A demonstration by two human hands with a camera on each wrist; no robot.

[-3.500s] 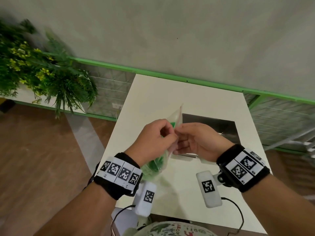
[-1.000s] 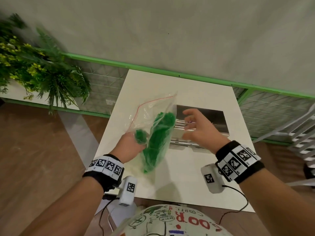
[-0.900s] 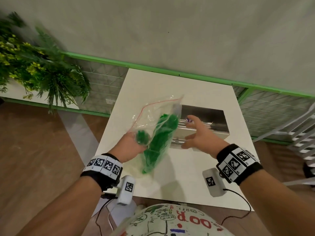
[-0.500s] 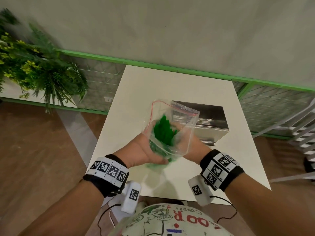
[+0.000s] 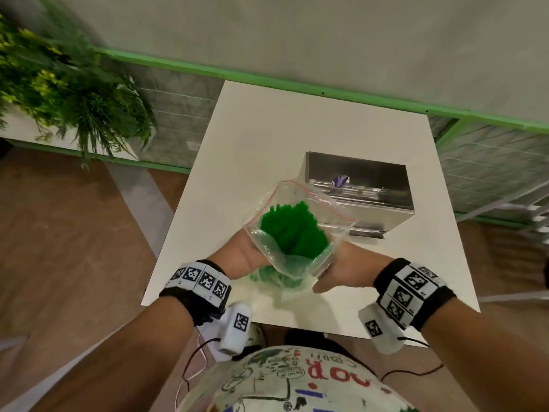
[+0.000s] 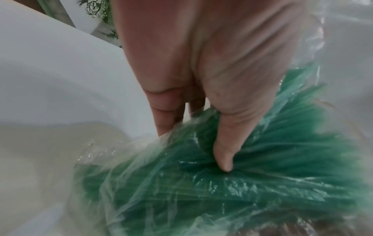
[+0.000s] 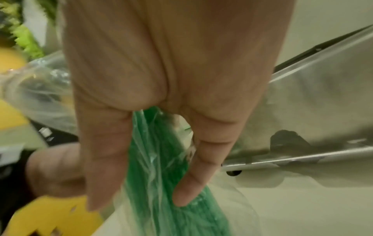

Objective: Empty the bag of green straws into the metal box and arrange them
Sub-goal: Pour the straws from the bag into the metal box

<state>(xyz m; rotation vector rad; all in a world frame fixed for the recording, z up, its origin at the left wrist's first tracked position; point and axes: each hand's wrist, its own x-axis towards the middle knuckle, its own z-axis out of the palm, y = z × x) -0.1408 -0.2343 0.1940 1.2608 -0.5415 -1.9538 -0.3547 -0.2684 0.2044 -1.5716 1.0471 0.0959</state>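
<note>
- The left hand (image 5: 242, 257) grips the bag (image 5: 297, 233) from its left side; in the left wrist view the thumb presses into the plastic over the straws (image 5: 294, 230) and the fingers (image 6: 167, 115) curl behind it.
- The right hand (image 5: 338, 269) grips the same bag from the opposite side, fingers (image 7: 203, 161) curled into the plastic and thumb on the near face.
- The bag is clear, with a red zip line round its mouth; it stands upright between the two hands, mouth open and facing up, above the table (image 5: 267, 138).
- The straws are packed inside as a green bundle, ends up toward the open mouth; their lower ends bulge the bag below the hands.
- The box (image 5: 356, 185) is metal and stands on the table just beyond the hands, a little to the right hand's side, close behind the bag's far edge.
- A small blue-and-white item (image 5: 339, 181) lies in the box; what it is cannot be told.
</note>
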